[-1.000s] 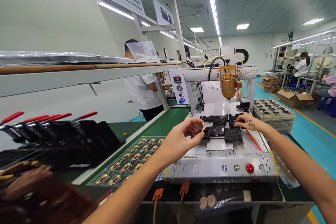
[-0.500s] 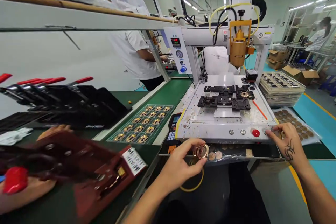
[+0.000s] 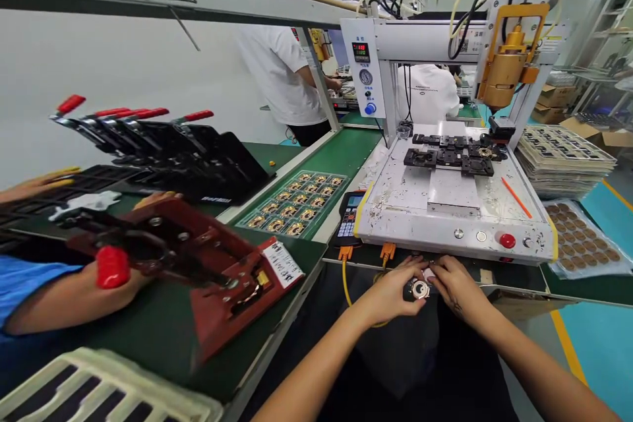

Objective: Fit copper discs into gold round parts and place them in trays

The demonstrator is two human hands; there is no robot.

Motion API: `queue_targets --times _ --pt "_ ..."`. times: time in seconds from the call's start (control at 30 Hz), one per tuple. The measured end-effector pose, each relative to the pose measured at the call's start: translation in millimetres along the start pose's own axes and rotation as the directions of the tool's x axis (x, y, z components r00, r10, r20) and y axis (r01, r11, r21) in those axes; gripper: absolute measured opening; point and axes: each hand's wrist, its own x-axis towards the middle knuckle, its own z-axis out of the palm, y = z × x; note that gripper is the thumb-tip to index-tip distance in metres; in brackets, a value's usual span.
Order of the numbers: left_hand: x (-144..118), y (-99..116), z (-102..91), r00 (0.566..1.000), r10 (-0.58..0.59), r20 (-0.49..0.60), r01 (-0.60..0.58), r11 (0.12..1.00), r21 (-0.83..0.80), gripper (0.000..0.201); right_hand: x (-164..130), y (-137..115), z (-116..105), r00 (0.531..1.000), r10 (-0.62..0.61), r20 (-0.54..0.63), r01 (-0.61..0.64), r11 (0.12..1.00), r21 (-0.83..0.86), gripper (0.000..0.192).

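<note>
Where earlier they worked apart, left hand point(image 3: 390, 290) and right hand point(image 3: 452, 283) now seemingly pinch one round part point(image 3: 419, 289).

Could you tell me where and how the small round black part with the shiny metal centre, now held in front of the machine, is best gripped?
Probably by its outer edge. The small round black part lies face up between the left hand and right hand, so fingertips from both sides can pinch the dark rim and leave the shiny centre untouched. Its underside is hidden.
</note>
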Motion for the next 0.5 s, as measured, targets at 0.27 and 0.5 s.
queue_targets --times 0.27,0.5 --pt "2.1 1.3 -10.1 0.997 -0.016 0.074 0.017 1.0 -0.014 0.031 -19.9 12.8 15.1 0.989 -0.148 0.003 0.148 0.989 -0.016 0.033" --pt "1.7 -2.6 -9.6 0.998 -0.023 0.052 0.022 1.0 0.02 0.029 -55.3 -4.5 11.1 0.984 -0.142 -0.105 0.154 0.981 0.118 0.029"
